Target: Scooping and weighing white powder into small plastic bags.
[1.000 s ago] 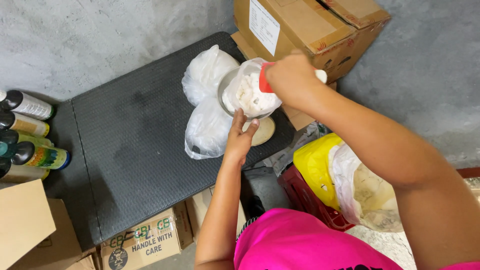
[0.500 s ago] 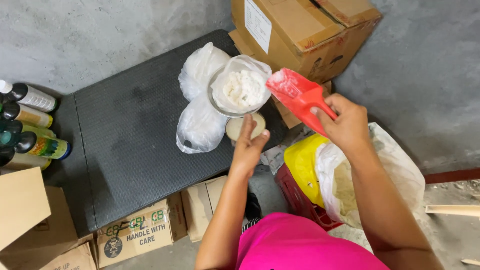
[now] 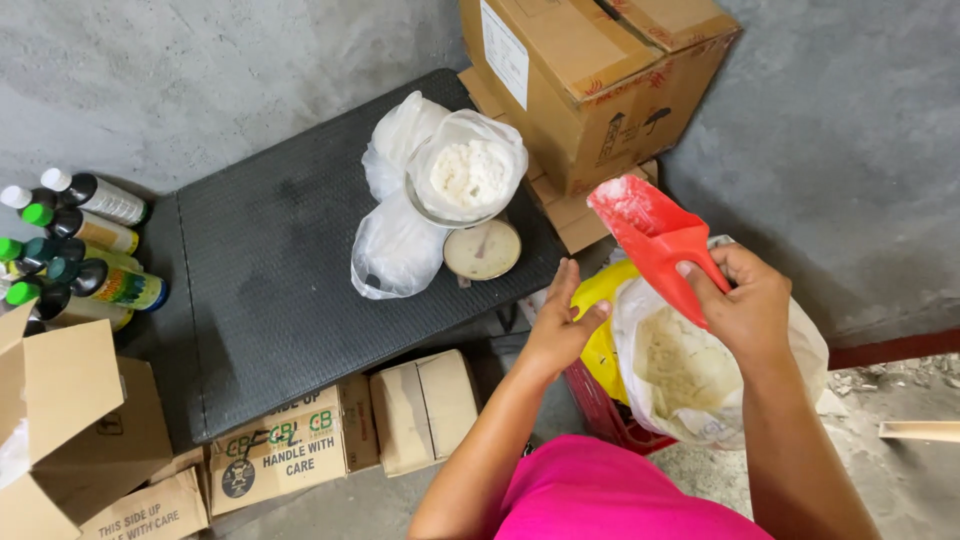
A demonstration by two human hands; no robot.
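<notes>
A: Position and axis of the red scoop (image 3: pixel 655 240)?

B: Held in the right hand (image 3: pixel 745 310), grip clenched round the handle. Long axis runs from the hand up and to the far left; the blade points toward the scale, with white powder dusting its far end. It sits right of the scale and above the open sack of powder (image 3: pixel 690 370).

A: The left hand (image 3: pixel 555 325)?

B: Released, fingers straight, holding nothing, just near of the scale dial (image 3: pixel 482 249).

A: Surface and room?

B: A dark textured surface (image 3: pixel 270 270) carries the scale, its pan (image 3: pixel 465 170) lined with a clear bag of white powder, and 2 more filled bags beside it. Bottles (image 3: pixel 80 250) stand at the left edge. Cardboard boxes (image 3: pixel 590 70) lie far and near. Concrete wall and floor.

A: Change from half a second ago?

B: The scoop has swung lower and nearer the sack; the left hand has drawn back from the dial.
</notes>
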